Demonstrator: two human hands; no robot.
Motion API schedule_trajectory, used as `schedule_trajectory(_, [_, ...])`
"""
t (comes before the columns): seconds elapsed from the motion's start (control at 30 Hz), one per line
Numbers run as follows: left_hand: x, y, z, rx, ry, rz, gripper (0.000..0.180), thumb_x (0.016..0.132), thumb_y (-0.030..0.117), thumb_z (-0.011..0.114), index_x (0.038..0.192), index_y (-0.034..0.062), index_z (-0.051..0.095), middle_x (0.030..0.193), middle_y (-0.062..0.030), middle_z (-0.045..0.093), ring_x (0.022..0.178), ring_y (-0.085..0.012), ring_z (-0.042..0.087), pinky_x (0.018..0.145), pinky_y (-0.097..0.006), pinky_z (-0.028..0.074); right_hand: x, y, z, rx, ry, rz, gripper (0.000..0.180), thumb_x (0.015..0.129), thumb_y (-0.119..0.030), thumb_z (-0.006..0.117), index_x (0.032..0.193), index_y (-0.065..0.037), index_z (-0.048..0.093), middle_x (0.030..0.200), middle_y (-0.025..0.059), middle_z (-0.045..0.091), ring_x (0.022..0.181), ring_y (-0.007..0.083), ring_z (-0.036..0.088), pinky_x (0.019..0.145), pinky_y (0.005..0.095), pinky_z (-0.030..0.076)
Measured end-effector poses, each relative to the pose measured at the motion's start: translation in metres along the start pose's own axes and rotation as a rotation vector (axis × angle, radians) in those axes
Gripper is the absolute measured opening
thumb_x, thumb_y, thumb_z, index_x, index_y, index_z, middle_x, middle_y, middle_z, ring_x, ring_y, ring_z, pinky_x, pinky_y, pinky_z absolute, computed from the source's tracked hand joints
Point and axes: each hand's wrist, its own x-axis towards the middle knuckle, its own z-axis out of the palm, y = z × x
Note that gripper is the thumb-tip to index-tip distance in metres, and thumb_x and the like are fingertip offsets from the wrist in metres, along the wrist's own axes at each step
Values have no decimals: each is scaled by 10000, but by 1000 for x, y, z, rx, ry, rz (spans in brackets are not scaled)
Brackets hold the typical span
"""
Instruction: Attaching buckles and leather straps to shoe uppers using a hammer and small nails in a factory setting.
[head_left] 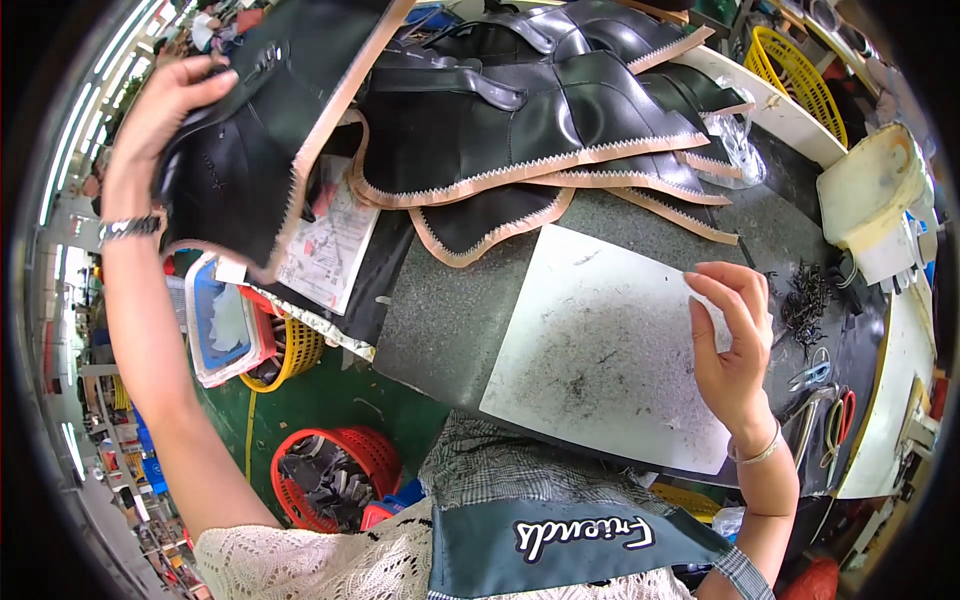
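My left hand (170,105) is raised at the upper left, its fingers and thumb closed on the edge of a black leather shoe upper (235,150). This piece has a tan zigzag-cut border and hangs up off the table's left side. Several similar black uppers (520,130) lie stacked at the back of the table, overlapping each other. My right hand (735,340) is over the right side of a white sheet (600,340), fingers loosely bent and thumb apart, with nothing in it. Dark scuffs and bits mark the sheet.
Scissors (838,425), small blue-handled snips (812,370) and a heap of black scraps (808,300) lie at the right. A white container (875,195) and yellow basket (800,80) stand beyond. Lower left are a red basket (370,455) of scraps and a yellow one (300,350).
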Motion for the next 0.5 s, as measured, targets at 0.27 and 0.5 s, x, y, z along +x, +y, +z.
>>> schedule_trajectory(0.27, [-32,83,227,178,-16,685,579,763,369,819,1199,56,600,1060,-137,694,877,-209,684,776,-305,537,-2,5,-4,-5,-69,65,294,768,97,659,1033,-30,667,1044,134,629,958,311,583,823,383,485])
schedule_trajectory(0.5, [-2,49,324,217,130,961,245,783,77,696,1024,35,697,742,-93,613,694,-278,630,625,-376,512,-59,12,-68,-132,97,356,194,815,96,635,990,23,673,1022,132,660,968,254,620,869,335,487])
